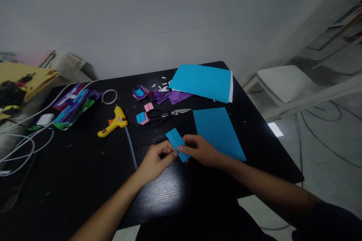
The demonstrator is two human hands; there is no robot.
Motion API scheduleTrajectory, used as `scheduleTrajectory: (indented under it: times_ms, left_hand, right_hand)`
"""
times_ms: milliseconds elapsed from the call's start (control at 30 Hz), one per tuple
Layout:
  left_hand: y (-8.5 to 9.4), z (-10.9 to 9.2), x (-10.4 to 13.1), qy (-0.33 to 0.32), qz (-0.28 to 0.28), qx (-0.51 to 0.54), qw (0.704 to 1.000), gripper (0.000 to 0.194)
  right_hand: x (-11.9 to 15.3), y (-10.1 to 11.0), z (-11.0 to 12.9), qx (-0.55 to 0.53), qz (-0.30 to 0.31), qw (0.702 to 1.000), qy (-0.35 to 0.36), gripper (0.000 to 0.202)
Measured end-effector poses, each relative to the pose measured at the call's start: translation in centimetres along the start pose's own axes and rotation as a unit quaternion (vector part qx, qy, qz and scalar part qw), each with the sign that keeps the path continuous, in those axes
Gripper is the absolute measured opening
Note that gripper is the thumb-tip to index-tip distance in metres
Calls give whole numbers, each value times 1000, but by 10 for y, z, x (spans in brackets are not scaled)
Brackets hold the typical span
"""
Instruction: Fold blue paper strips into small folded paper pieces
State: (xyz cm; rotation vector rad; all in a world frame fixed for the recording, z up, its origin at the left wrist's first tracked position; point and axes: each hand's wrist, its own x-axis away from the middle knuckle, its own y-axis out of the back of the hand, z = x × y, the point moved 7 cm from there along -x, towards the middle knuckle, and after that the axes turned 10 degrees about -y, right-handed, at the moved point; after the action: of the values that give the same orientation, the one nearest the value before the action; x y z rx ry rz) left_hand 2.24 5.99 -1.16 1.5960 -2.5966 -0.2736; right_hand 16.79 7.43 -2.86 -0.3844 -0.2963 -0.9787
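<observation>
Between my two hands I see a small folded strip of blue paper (175, 138), held at a tilt above the black table. My left hand (158, 160) pinches its left edge between thumb and fingers. From the other side my right hand (202, 150) grips the strip, its thumb lying across the front. A larger blue sheet (217, 128) lies flat just beyond my right hand. Black-handled scissors (181, 112) rest past the strip, blades pointing right. Beside their handles sit small folded blue paper (140, 117) and pink paper (148, 107) pieces.
A yellow glue gun (114, 122) with a glue stick (131, 148) lies left, near a roll of tape (109, 96). Purple paper pieces (178, 97) and white scraps sit by a stack of blue sheets (202, 81). White cables (31, 139) loop at the far left; a white stool (287, 79) stands right.
</observation>
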Motion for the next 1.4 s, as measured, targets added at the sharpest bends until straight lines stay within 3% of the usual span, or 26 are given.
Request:
scheduleTrajectory:
  times_ms: [733,1400]
  left_hand:
    - [-2,1,1,-6,27,-15,1000,23]
    - [-3,-10,0,-37,50,-72,995,19]
  right_hand:
    - [2,0,2,36,-4,999,9,37]
    - [2,-1,1,60,-8,998,12,25]
